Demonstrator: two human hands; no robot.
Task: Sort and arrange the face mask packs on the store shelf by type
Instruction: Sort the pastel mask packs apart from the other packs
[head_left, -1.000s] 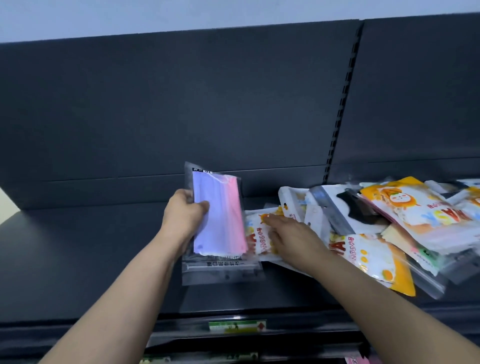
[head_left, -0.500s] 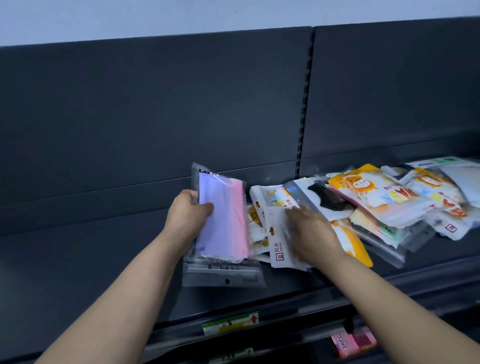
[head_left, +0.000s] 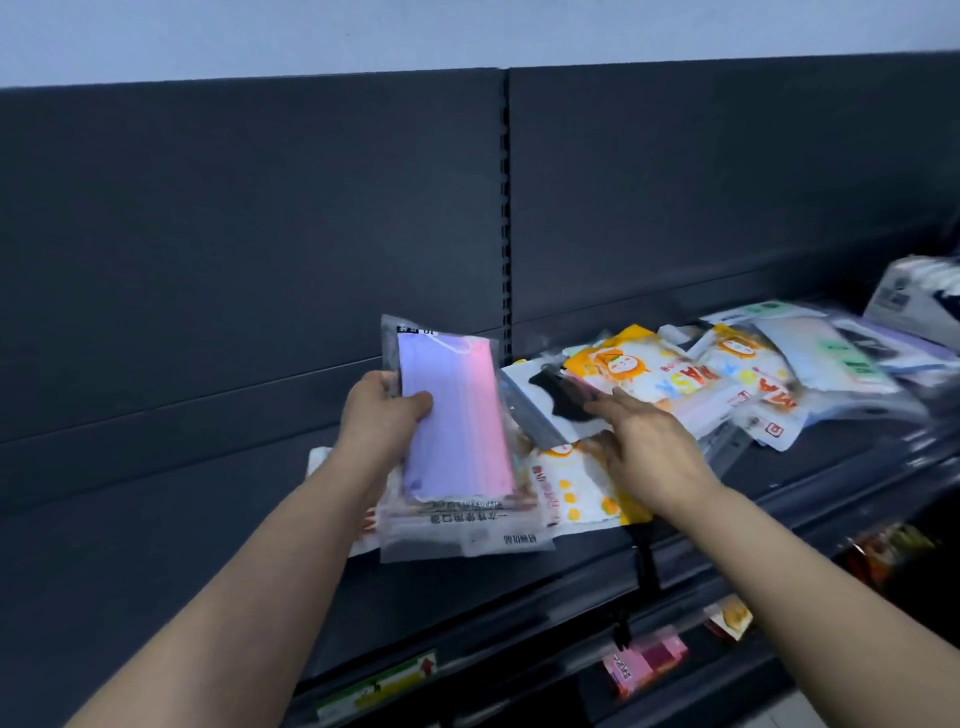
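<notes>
face mask packs (head_left: 769, 364): one held upright on the left, a heap by the right hand

the purple-and-pink pack (head_left: 457, 415) stands nearly upright in the left hand (head_left: 382, 415), which grips its left edge, thumb across the front and the other fingers hidden behind it. its lower end, with printed text, hangs below the hand, in front of more packs lying flat on the dark shelf (head_left: 156, 519). just right of it lies an orange-spotted pack (head_left: 566, 491), partly under the right hand (head_left: 652, 449). that hand is spread palm down and holds nothing, fingers stretched toward the heap. its fingertips (head_left: 602, 404) reach the edge of the black-mask pack (head_left: 545, 415), a clear sleeve tilted against the pile, and blur hides whether they touch it. beyond the fingers an orange cartoon pack (head_left: 639, 369) printed "mask" lies on top of the heap, with a second like it further right and pale packs with green print past that, all overlapping. the heap sits on the right half of the shelf, against the dark back panel (head_left: 260, 234), and the held pack is at its left end. below the shelf edge a green-and-yellow price label (head_left: 379, 686) and pink boxes (head_left: 644, 662) show on a lower level
</notes>
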